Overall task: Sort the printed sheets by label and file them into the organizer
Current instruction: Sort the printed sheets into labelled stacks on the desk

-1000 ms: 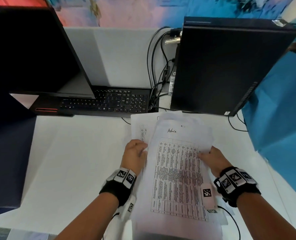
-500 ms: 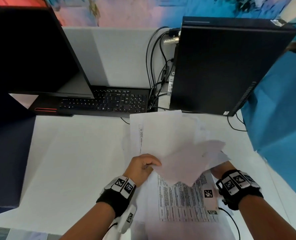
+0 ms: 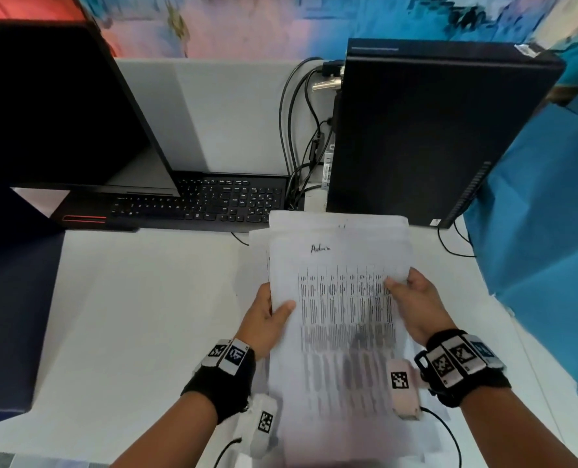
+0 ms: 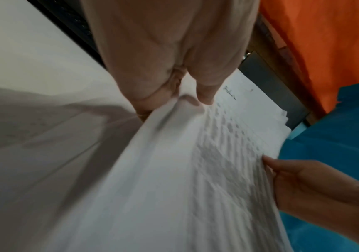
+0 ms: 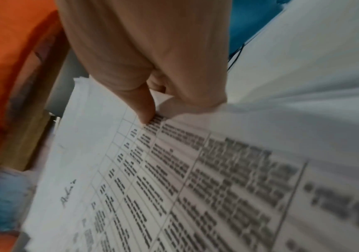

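A stack of printed sheets [image 3: 341, 265] is held between both hands above the white desk [image 3: 145, 315]. Its top page carries a printed table and a handwritten label near the top [image 3: 320, 248]. My left hand [image 3: 270, 315] grips the stack's left edge, thumb on top [image 4: 204, 92]. My right hand [image 3: 412, 298] pinches the right edge, thumb pressed on the table print [image 5: 146, 112]. The same sheets [image 5: 174, 187] fill the right wrist view and look motion-blurred in the left wrist view [image 4: 195, 170]. No organizer is in view.
A black keyboard [image 3: 206, 204] lies behind the sheets, with a dark monitor [image 3: 54, 106] at the left. A black computer tower [image 3: 426, 130] stands at the right rear with cables [image 3: 297, 136] beside it. Blue cloth [image 3: 544, 231] hangs at the right.
Half a second ago a loose sheet was lifted and curled over the pile. Now the sheets lie together as one stack, and both hands have shifted up to grip its side edges.
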Demonstrator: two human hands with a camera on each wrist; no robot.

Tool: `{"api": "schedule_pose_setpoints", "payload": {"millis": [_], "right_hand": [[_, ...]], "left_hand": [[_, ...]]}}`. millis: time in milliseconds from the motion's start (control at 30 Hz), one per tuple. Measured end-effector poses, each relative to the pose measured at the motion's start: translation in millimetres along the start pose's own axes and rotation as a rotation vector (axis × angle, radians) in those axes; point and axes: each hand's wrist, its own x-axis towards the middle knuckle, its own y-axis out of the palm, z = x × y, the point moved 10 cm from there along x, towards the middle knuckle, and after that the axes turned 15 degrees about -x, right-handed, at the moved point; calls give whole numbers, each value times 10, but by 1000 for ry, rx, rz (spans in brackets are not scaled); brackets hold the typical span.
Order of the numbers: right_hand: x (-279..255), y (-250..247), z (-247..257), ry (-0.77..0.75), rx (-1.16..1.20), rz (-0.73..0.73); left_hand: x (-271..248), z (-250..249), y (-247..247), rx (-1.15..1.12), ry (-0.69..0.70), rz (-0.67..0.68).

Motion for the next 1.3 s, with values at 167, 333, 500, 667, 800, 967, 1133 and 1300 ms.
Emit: {"api": "schedule_pose_setpoints", "payload": {"millis": [167, 333, 500, 667, 800, 967, 1133, 1300], "right_hand": [[-103, 224, 226, -11, -159, 136], [-328, 181, 839, -250, -95, -33], [-832, 198, 1689, -638, -60, -178], [-718, 389, 1538, -591, -68, -116], [-534, 526, 1218, -462, -88, -56], [-428, 628, 1208, -405, -172, -90], [-294, 1310, 1078, -275, -442, 145], [-378, 2251, 623, -89, -478, 422]], "left_hand": [[-44, -330, -70, -43, 96, -101], [-129, -949, -326, -43, 311, -276], [-430, -1724, -437, -52, 610, -401], [-330, -1582, -440, -145, 532, -369], [-191, -1273, -386, -182, 395, -309], [-267, -1285, -713, -185, 366, -399], [-509, -1100, -1484, -266, 267, -608], [-829, -575, -2268, -197, 26, -713]]}}
